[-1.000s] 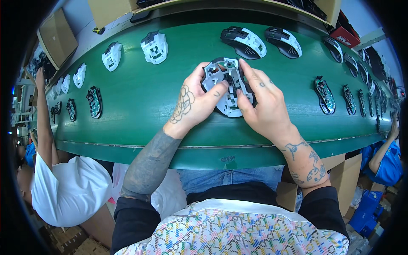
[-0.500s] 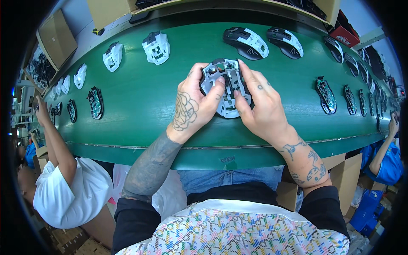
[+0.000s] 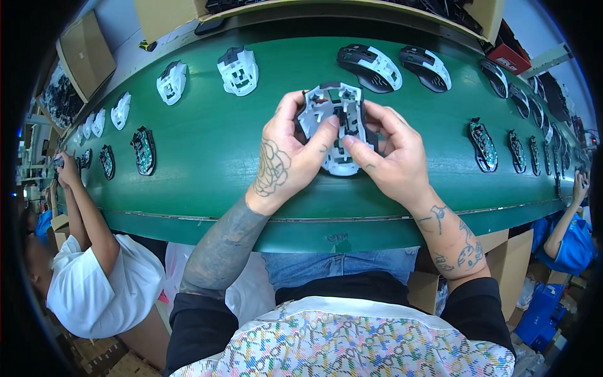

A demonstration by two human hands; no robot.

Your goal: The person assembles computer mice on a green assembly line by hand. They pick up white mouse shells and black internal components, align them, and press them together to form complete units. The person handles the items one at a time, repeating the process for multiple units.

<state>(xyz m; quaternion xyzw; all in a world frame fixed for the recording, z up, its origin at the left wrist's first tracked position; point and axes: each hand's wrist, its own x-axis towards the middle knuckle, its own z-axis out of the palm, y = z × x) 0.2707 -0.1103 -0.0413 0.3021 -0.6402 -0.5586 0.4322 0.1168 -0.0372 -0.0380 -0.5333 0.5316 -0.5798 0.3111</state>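
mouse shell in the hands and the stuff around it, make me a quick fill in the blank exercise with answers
The mouse shell is held by the right hand and the ____ hand. The colour of the tabletop is ____. The co-worker's sleeve at the picture's left is coloured ____. The red box stands near the picture's upper ____ corner.

Missing words: left; green; white; right.
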